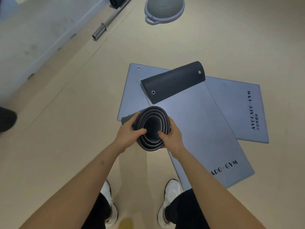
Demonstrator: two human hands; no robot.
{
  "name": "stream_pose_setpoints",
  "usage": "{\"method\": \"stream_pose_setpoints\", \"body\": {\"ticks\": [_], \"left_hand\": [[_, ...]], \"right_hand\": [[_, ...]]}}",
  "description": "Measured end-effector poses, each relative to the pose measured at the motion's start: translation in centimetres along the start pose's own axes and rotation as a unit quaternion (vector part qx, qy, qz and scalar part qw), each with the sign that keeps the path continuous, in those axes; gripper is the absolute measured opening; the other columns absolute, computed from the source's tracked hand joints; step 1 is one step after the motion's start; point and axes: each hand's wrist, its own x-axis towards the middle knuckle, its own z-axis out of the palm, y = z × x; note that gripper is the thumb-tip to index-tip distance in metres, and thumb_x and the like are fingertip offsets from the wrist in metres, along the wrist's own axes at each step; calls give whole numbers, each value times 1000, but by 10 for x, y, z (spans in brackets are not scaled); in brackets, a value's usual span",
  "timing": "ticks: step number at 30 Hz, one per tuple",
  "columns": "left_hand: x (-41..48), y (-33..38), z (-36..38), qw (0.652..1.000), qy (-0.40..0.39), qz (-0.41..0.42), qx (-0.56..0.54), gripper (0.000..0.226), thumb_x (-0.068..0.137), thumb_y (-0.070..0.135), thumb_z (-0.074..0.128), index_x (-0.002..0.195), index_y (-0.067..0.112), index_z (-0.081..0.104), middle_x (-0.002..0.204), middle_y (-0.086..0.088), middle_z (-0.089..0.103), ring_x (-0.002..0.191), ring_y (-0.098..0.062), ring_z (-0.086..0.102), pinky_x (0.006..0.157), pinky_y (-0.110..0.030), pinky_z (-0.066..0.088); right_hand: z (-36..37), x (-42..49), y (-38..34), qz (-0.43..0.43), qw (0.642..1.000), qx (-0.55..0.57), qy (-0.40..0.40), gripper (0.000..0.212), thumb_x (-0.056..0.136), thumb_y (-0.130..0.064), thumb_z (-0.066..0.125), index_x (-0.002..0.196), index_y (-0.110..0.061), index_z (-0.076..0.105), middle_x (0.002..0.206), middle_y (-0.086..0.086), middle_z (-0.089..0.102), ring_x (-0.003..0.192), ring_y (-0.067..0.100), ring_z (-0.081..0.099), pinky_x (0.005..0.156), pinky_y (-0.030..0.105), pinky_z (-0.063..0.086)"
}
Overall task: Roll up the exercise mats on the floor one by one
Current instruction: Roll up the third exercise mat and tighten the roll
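I hold a rolled mat (152, 113) upright in front of me, its spiral end facing the camera, grey outside and black inside. My left hand (129, 134) grips its left side with the thumb over the rim, and my right hand (171, 136) grips the right side the same way. On the floor beyond lie flat grey mats: the top mat (206, 129) with its far end curled over to show the black underside (173, 81), a second mat (239, 103) angled to the right, and a third mat's corner (132, 83) showing at the left.
A grey balance dome (164, 9) sits on the floor at the top. A steel barbell (109, 22) lies along the white wall base at the upper left. A dark shoe (6, 119) shows at the left edge. My white shoes (170, 200) stand below the roll.
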Motion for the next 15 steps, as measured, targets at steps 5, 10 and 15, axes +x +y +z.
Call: {"method": "stream_pose_setpoints", "body": {"ticks": [5,10,15], "left_hand": [[-80,15,-43,994,10,-44,-102,78,84,4,71,123,69,53,114,18,73,110,-14,70,90,-44,62],[-167,46,-90,977,45,-92,-188,72,87,5,72,120,67,57,113,2,73,107,-23,72,81,-47,65],[-232,55,-149,978,71,-71,-184,74,83,20,83,106,82,49,97,26,72,98,-9,71,82,-45,64]], "right_hand": [[21,-64,-51,-8,997,-72,-19,63,89,-2,65,136,-43,55,102,-18,71,94,4,68,82,35,63],[34,-115,-141,28,983,-158,-90,69,91,-2,61,135,-54,50,100,-10,70,90,19,71,64,44,65],[75,-160,-224,42,968,-194,-150,60,94,-1,61,132,-46,48,101,-16,64,85,9,65,49,19,56]]}}
